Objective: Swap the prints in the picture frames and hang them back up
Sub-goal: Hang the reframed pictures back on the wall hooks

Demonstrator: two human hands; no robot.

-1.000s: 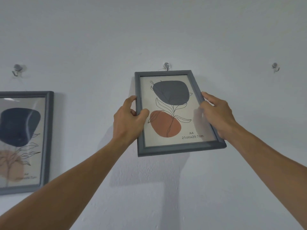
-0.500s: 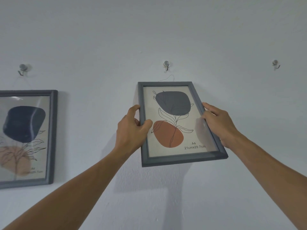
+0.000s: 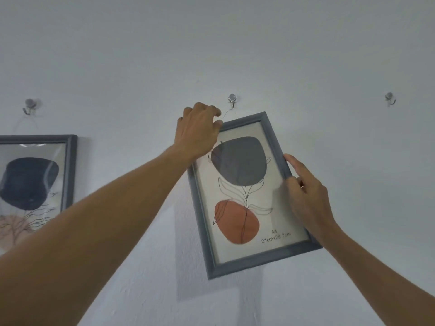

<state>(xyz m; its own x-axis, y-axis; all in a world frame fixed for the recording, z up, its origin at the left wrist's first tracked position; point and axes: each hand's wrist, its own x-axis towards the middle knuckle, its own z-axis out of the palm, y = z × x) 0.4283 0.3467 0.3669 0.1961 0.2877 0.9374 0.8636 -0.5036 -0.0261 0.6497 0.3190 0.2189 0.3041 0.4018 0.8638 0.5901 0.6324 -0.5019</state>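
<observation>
Left hand (image 3: 197, 132) rose to the frame (image 3: 259, 262) top — perhaps pinching wire (image 3: 227, 112); right hand (image 3: 308, 198) grips its edge.

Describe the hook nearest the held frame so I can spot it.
Three hooks line the white wall. It is the middle hook, just above the tilted frame, beside the left hand. The left hook carries the hung frame; the right hook is bare.

Both arms extended upward: left hand (image 3: 199, 134) higher, fingers (image 3: 203, 108) curled, back to camera; right hand (image 3: 307, 200) lower, gripping the edge of the picture frame (image 3: 259, 258).
</observation>
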